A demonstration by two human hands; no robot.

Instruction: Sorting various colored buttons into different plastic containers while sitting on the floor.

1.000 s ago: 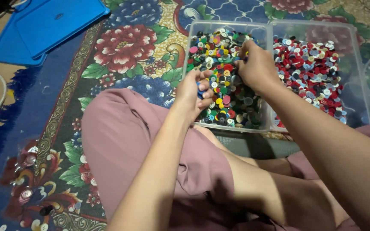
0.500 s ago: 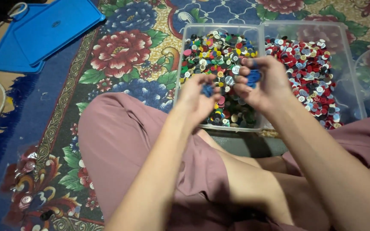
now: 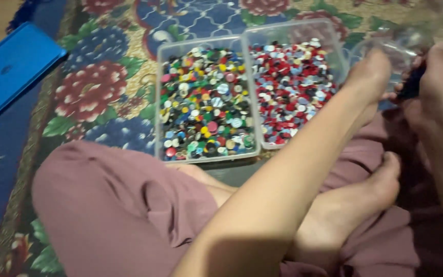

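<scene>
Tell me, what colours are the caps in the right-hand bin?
Mostly red, with white, pale blue and a few black, in the right-hand bin. Head view shows it best.

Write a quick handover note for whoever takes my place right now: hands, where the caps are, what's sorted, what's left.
Left hand: off to the right beside the clear container; grip unclear.
Right hand: closed on a dark blue item, too blurred to identify.
Mixed bin: full of many-coloured caps.
Red bin: mostly red, white and grey caps, right next to the mixed bin.
Done: one bin looks sorted.
Left: the mixed bin, apparently.
</scene>
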